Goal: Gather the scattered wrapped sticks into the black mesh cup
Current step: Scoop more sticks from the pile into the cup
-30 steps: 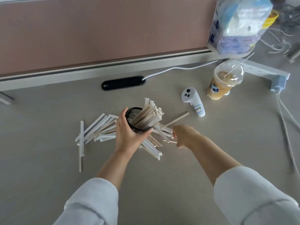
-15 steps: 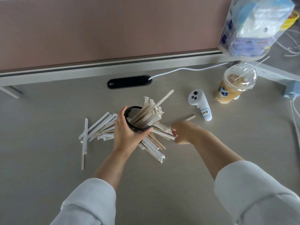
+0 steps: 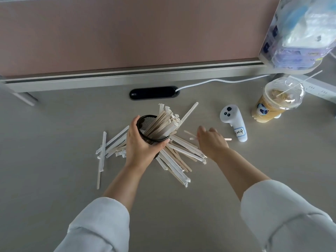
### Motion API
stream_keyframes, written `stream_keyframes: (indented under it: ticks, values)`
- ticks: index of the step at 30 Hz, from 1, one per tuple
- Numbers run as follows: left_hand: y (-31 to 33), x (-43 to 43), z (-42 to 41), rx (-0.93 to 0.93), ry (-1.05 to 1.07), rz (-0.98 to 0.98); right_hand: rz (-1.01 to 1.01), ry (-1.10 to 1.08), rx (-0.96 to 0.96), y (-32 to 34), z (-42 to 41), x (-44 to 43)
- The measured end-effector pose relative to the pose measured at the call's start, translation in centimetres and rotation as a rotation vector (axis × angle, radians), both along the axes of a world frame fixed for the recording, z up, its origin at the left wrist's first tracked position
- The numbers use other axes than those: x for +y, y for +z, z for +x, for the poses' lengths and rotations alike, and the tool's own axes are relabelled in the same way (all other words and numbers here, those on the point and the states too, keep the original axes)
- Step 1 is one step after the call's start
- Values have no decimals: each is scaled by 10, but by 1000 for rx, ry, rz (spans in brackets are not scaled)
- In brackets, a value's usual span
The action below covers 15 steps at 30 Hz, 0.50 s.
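We note our left hand wrapped around the tilted black mesh cup, sticks fanning out. Our right hand, fingers loosely spread, holds nothing over the scattered wrapped sticks. Risk: further tilt spills the bundle.

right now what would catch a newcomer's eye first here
The black mesh cup at centre, gripped and tilted by the left hand, bristles with a fan of wrapped sticks. More scattered sticks lie on the grey desk around it, where the right hand reaches, fingers blurred. At far right stand an iced drink and a white controller.
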<state>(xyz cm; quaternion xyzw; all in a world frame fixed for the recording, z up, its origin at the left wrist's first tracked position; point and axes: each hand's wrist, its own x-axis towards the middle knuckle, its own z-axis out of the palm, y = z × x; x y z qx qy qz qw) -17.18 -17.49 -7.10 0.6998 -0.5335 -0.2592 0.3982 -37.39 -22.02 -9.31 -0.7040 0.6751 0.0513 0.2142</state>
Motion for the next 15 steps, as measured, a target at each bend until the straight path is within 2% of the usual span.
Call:
stream_keyframes:
  ticks: [6, 12, 15]
  values:
    - [5, -7, 10, -38, 36, 4, 54, -306, -147, 4, 27, -28]
    - [12, -38, 18, -69, 43, -6, 54, -379, -241, -5, 40, -54]
    - [13, -56, 16, -66, 24, -25, 50, -444, -228, -7, 41, -70]
